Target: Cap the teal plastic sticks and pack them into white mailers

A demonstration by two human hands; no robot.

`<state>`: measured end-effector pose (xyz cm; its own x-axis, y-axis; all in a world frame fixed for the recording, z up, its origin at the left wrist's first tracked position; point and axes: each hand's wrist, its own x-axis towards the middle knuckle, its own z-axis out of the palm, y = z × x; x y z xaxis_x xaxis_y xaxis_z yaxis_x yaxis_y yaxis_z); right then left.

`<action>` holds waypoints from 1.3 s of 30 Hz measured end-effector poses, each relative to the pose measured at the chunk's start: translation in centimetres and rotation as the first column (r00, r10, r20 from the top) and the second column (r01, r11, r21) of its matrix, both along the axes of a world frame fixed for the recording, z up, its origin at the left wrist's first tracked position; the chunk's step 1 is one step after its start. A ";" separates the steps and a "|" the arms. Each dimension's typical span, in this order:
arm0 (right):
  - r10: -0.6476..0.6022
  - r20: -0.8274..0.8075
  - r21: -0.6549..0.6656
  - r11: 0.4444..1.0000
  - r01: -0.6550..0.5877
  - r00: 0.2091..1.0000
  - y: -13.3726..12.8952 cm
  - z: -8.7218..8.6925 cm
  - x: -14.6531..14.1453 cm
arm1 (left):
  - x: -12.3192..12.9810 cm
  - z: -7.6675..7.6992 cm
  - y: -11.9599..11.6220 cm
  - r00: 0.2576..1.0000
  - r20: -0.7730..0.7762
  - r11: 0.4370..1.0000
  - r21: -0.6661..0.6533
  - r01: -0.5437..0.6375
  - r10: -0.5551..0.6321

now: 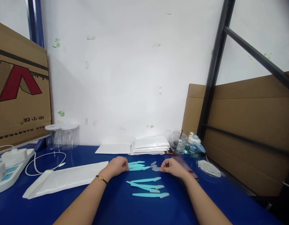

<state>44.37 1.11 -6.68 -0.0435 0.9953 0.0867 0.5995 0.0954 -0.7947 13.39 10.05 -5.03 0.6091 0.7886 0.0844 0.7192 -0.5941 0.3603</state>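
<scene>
On the blue table, a small group of teal eyebrow razors (137, 165) lies between my hands. My left hand (118, 166) is closed at the handle ends, with the fingers pinching the nearest razor (141, 168), whose tip points right. Opposite it, my right hand (171, 167) pinches a small clear blade cap (156, 169) close to that tip. More loose translucent caps (154, 163) rest just behind. Closer to me lie several razors with pale covered ends (148, 187), and one razor (150, 195) is apart at the front.
A white padded mailer (67, 178) lies left, near a cable (45, 172) and a power strip (15, 175). Stacked white mailers (150, 145) stand at the wall. Clear jars (69, 137) are back left; a plastic cup (178, 142) and blue-capped bottle (193, 143) are back right.
</scene>
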 end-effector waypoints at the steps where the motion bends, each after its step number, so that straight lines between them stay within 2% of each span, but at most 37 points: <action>1: -0.055 0.042 0.055 0.997 0.052 0.998 0.1 0.0 0.0 | -0.2 -0.1 0.3 0.999 0.013 1.000 0.001 -0.030 0.030; 3: -0.107 0.114 0.166 0.982 0.088 0.988 -0.1 0.1 -0.4 | -0.2 -0.1 0.3 0.997 0.059 0.998 0.020 -0.056 0.054; 5: -0.046 0.162 0.195 0.981 0.014 0.986 -0.4 0.3 -0.9 | 0.2 0.0 -0.2 0.994 0.104 0.999 0.025 -0.020 0.017; 8: 0.097 0.219 0.117 0.985 -0.125 0.971 -0.9 0.3 -1.8 | 1.3 0.3 -1.6 0.985 0.132 0.993 -0.022 0.116 -0.112; 10: 0.119 0.241 0.083 0.986 -0.143 0.963 -1.0 0.2 -2.4 | 2.0 0.2 -2.5 0.975 0.123 0.980 -0.049 0.194 -0.186; 13: 0.130 0.228 0.063 0.987 -0.148 0.965 -0.9 0.0 -3.0 | 2.8 -0.2 -3.1 0.972 0.083 0.973 -0.052 0.226 -0.222; 18: 0.135 0.159 0.115 0.981 -0.154 0.978 -0.3 -0.1 -2.7 | 2.5 -0.6 -1.8 0.981 0.067 0.983 0.006 0.184 -0.184; 24: -0.051 0.114 0.158 0.987 0.033 0.992 -0.1 0.0 -1.1 | 0.5 -0.3 0.1 0.997 0.068 0.998 0.049 -0.026 0.023; 26: -0.042 0.103 0.149 0.989 0.026 0.994 -0.6 0.4 -1.1 | 0.4 -0.1 -0.1 0.991 0.129 0.997 0.063 -0.049 0.041; 27: 0.007 0.104 0.118 0.993 -0.020 0.995 -1.0 0.7 -1.1 | 0.5 0.0 -0.4 0.988 0.152 0.998 0.057 -0.021 0.012; 29: 0.160 0.138 0.030 0.986 -0.166 0.977 -1.6 1.3 -1.4 | 0.9 0.2 -1.3 0.982 0.160 0.994 -0.013 0.108 -0.104; 31: 0.283 0.213 -0.035 0.959 -0.282 0.935 -2.1 1.7 -1.7 | 1.4 0.3 -2.1 0.962 0.147 0.963 -0.107 0.247 -0.230; 32: 0.306 0.251 -0.046 0.951 -0.305 0.918 -2.2 1.8 -1.8 | 1.6 0.3 -2.4 0.952 0.139 0.945 -0.150 0.291 -0.271; 35: 0.285 0.291 -0.046 0.958 -0.284 0.913 -2.0 1.5 -1.9 | 1.9 0.0 -2.9 0.948 0.122 0.922 -0.224 0.316 -0.295; 39: 0.243 0.306 -0.020 0.968 -0.249 0.921 -1.6 0.9 -2.2 | 2.0 -0.3 -2.6 0.961 0.130 0.938 -0.218 0.269 -0.246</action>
<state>42.19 -0.45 -5.74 -0.3138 0.9482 0.0494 0.7674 0.2839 -0.5749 15.34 7.42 -5.37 0.7918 0.6106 -0.0111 0.5061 -0.6458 0.5717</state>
